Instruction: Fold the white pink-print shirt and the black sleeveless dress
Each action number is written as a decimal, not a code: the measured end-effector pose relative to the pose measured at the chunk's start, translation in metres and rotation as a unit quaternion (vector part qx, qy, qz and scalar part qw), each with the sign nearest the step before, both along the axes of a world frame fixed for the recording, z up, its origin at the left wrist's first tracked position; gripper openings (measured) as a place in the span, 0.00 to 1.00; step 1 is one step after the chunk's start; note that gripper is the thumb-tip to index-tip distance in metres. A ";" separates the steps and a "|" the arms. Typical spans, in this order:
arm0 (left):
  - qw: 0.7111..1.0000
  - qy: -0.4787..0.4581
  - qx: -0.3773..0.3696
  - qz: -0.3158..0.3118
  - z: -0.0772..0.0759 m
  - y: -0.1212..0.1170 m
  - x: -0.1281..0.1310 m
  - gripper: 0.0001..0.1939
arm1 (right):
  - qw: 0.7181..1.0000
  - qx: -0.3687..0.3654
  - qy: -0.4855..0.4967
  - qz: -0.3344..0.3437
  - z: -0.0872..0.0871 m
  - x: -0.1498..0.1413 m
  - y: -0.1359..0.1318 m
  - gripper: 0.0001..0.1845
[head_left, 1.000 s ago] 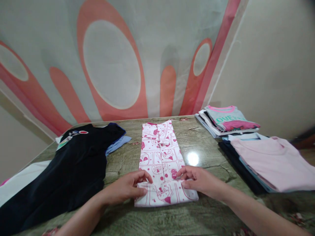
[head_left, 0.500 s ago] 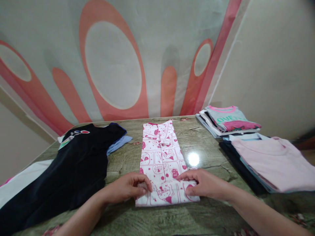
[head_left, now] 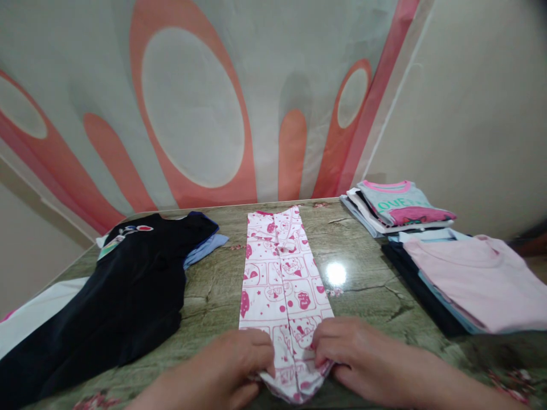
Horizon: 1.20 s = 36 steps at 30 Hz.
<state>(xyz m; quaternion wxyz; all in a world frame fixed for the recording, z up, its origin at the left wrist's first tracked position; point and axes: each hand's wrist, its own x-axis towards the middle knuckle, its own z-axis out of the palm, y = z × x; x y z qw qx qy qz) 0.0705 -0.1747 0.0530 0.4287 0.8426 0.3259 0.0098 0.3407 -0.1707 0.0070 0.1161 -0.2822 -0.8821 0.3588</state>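
Observation:
A white shirt with pink cartoon print (head_left: 280, 285) lies in a long narrow strip on the table, its sides folded inward to a middle seam. My left hand (head_left: 239, 364) pinches the near left corner of this shirt. On the near right corner my right hand (head_left: 350, 356) has its fingers closed too. Between the hands the near end sags and curls slightly off the table. The shirt's far end, with a pink neckline, lies flat.
Left of the shirt, a black garment (head_left: 141, 285) is spread over white and blue clothes. At right stand two folded stacks, one topped by a grey and pink shirt (head_left: 397, 202), the other by a pale pink shirt (head_left: 478, 282). The wood-patterned table (head_left: 363, 250) meets a wall behind.
The folded-over near end of the shirt has been opened back out toward me. Both hands have moved nearer and now grip its near corners.

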 end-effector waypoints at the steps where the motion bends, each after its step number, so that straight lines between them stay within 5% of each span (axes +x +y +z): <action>1: 1.000 0.012 0.005 0.009 0.000 -0.001 0.000 0.15 | 1.000 -0.004 0.004 -0.008 -0.001 0.000 0.000 0.17; 8: 0.987 -0.022 -0.080 0.138 -0.027 0.019 -0.013 0.06 | 0.969 -0.145 0.017 -0.201 -0.019 0.001 0.019 0.07; 13: 0.962 -0.066 -0.147 0.220 -0.045 0.031 -0.020 0.13 | 0.945 -0.181 0.064 -0.266 -0.023 0.002 0.029 0.08; 23: 0.959 -0.071 -0.082 0.261 -0.057 0.037 -0.022 0.17 | 0.942 -0.160 0.085 -0.284 -0.030 0.000 0.033 0.13; 29: 0.935 -0.078 0.017 0.344 -0.062 0.041 -0.021 0.18 | 0.938 -0.086 0.079 -0.325 -0.031 -0.003 0.041 0.15; 36: 0.928 -0.072 0.115 0.346 -0.068 0.045 -0.021 0.16 | 0.947 -0.022 0.084 -0.309 -0.038 -0.004 0.042 0.16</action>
